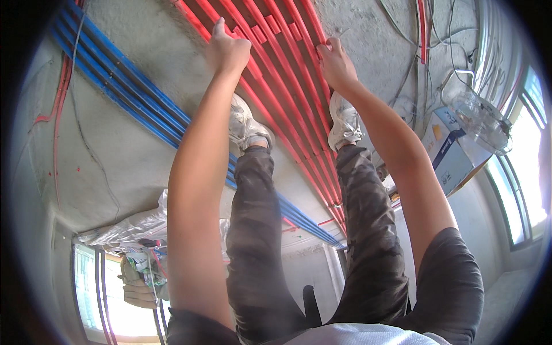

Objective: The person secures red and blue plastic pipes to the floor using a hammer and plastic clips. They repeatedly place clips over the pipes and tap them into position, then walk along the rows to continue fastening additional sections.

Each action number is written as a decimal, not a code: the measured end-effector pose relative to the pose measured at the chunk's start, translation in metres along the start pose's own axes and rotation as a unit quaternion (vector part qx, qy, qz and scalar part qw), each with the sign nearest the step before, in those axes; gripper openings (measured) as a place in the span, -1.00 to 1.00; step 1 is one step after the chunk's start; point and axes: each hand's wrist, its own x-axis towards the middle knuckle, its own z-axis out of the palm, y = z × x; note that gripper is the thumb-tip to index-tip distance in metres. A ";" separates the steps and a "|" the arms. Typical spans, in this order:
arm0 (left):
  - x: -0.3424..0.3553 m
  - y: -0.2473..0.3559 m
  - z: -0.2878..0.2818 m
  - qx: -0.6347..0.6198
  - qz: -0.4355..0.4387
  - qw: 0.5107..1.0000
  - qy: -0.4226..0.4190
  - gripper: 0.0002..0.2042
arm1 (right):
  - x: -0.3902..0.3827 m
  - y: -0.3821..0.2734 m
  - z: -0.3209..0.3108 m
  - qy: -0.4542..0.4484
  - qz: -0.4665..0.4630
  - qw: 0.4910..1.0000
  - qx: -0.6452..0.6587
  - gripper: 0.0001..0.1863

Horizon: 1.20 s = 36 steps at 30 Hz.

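Several parallel red pipes point(268, 95) run along the grey concrete floor between my feet, with short red coupling pieces point(272, 24) on some of them. My left hand point(228, 52) is closed at the left edge of the bundle, on the outer red pipe, its thumb raised and its fingertips mostly hidden. On the other side, my right hand point(338, 66) pinches the outermost right pipe point(311, 26) between thumb and fingers. My light-coloured shoes point(246, 122) stand on either side of the bundle.
Blue pipes point(121, 80) slant across the floor at left. Thin red tubes point(62, 86) and loose cables lie near the left wall. At right are a blue-and-white carton point(451, 152), a clear round plastic thing point(483, 118) and pale pipes point(493, 34). Silvery sheeting point(135, 227) lies at lower left.
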 end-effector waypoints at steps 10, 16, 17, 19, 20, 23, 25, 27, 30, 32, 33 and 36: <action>-0.030 0.035 0.027 0.109 -0.060 0.992 -0.028 -0.69 | 0.029 -0.048 -0.037 -0.070 0.116 0.987 0.087 -0.65; -0.033 0.012 0.048 0.107 -0.009 0.994 0.006 -0.69 | 0.071 -0.074 -0.021 -0.098 0.075 0.992 0.028 -0.57; -0.034 0.008 0.049 0.113 -0.012 0.994 0.003 -0.70 | 0.069 -0.076 -0.021 -0.089 0.084 0.992 0.036 -0.60; -0.033 0.000 0.046 0.083 -0.008 0.997 0.002 -0.72 | 0.062 -0.071 -0.020 -0.072 0.100 0.991 0.050 -0.66; -0.034 -0.001 0.048 0.064 -0.005 0.998 -0.001 -0.73 | 0.056 -0.064 -0.018 -0.044 0.102 0.992 0.065 -0.77; -0.048 -0.008 0.058 0.035 0.068 0.993 0.094 -0.74 | 0.051 -0.047 -0.015 0.029 0.016 0.992 0.122 -0.76; -0.054 -0.007 0.056 0.020 0.045 0.997 0.059 -0.72 | 0.057 -0.050 -0.023 0.035 -0.024 0.989 0.144 -0.77; -0.058 -0.005 0.051 0.001 0.019 0.999 0.032 -0.73 | 0.069 -0.058 -0.036 0.014 -0.035 0.990 0.139 -0.74; -0.055 0.003 0.039 -0.050 -0.029 0.998 -0.013 -0.63 | 0.096 -0.083 -0.049 -0.055 -0.005 0.995 0.088 -0.65; -0.049 0.014 0.033 -0.077 -0.007 0.997 -0.028 -0.42 | 0.115 -0.087 -0.042 -0.111 0.023 0.991 0.069 -0.57; -0.044 0.019 0.027 -0.088 0.004 0.995 -0.034 -0.31 | 0.122 -0.093 -0.044 -0.139 0.035 0.988 0.062 -0.53; -0.028 0.035 0.017 -0.042 -0.071 0.983 -0.165 -0.06 | 0.125 -0.106 -0.055 -0.169 0.027 0.985 0.019 -0.52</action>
